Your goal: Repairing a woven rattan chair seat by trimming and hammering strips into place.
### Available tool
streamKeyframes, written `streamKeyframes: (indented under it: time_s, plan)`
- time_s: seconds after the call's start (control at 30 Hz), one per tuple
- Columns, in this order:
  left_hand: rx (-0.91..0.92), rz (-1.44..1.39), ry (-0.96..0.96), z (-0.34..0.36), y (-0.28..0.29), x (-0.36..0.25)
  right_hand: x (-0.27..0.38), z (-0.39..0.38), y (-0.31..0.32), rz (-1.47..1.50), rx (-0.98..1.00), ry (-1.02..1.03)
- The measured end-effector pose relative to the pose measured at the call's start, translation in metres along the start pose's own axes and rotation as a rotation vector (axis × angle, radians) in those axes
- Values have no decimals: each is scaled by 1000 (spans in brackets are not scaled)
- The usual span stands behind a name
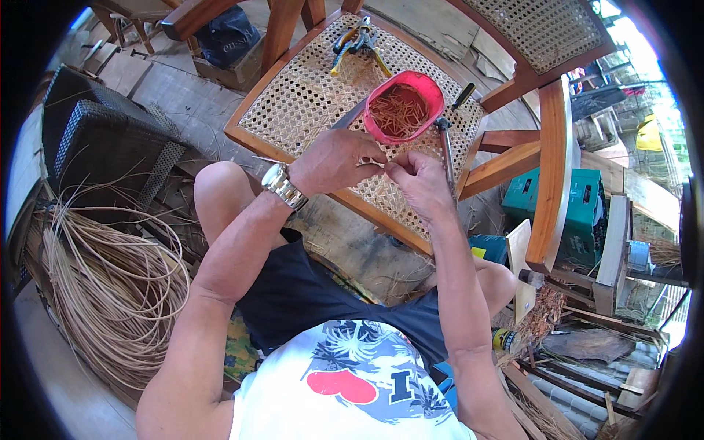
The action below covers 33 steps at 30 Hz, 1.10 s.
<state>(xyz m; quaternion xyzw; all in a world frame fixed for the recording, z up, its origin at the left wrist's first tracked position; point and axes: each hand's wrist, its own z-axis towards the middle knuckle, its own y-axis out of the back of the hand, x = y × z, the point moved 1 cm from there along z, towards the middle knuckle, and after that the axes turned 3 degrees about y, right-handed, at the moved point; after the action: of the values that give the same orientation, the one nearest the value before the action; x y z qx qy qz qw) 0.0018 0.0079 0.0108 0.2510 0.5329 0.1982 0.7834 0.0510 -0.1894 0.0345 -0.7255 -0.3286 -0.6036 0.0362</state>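
Observation:
My left hand (339,163), a watch on its wrist, is closed on a thin pale cane piece (370,163) just below the pink tub (438,103). My right hand (418,183) pinches at the same piece, fingertips close to the left's. The tub holds many short reddish-tan slivers (396,110). It stands on a woven cane chair seat (286,103) in a wooden frame. Pliers (356,44) with yellow and black handles lie at the seat's back. A dark-handled tool (463,96) and a metal rod-like tool (444,139) lie right of the tub.
Coiled cane strands (110,286) and a dark mesh item (103,139) are at left. The wooden chair arm (546,220) rises at right beside green crates (572,205). Scrap boards (587,330) lie lower right. A dark bag (227,40) sits behind the seat.

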Motion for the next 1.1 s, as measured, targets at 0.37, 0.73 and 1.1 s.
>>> streamKeyframes:
  time_s: [0.37,0.73,1.1]
  plan:
    - [78,-47,-37,-2,15,13,-2,17,-10,-112,201,-32]
    - [-25,-325,173,-3,21,11,2,-8,-44,304,-241,306]
    - [48,-125,98,-14,24,11,-24,-19,-29,1,-274,341]
